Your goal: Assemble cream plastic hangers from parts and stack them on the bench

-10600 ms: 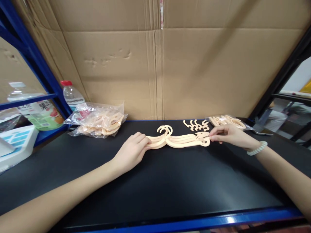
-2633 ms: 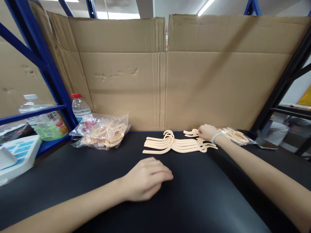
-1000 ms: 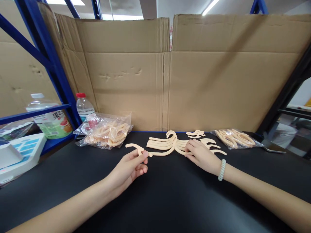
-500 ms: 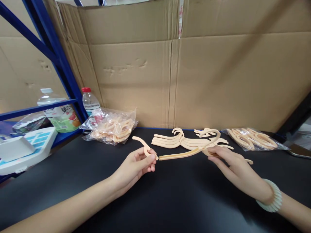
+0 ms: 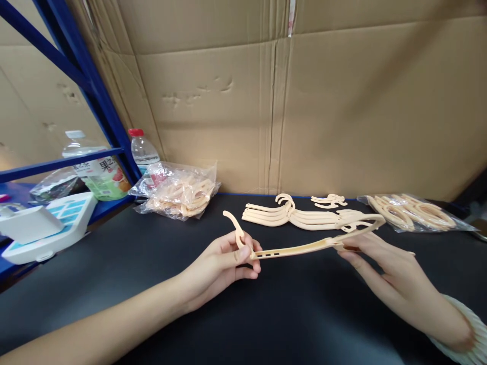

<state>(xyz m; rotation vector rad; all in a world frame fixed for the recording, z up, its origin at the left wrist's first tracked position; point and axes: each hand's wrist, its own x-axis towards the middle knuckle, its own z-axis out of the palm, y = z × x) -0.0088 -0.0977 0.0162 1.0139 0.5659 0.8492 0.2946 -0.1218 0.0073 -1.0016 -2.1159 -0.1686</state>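
The left hand [image 5: 228,261] is pinching a small cream hook piece [image 5: 236,230] between thumb and forefinger, its curl rising toward 11 o'clock. The right hand [image 5: 384,263] is holding the far end of a long hanger bar [image 5: 304,247] in a closed grip, so the bar is spanning the gap between both hands just above the counter [image 5: 152,263], its slotted near end meeting the hook piece at the left fingertips.

Both parts are looking like thin moulded plastic — light, fairly stiff, yet the bar is bowing a little, so it would likely flex or snap if forced. The safest hold seems to be close to the joint (not out at the thin tips).

At 12 o'clock a stack of finished hangers [image 5: 304,219] is lying flat, with loose hooks [image 5: 329,201] behind it and bagged parts [image 5: 180,192] at 10 o'clock. Whether the hook is already seated in the bar is hard to tell — the thumb is covering the joint. The right wrist is running out of frame at 4 o'clock.
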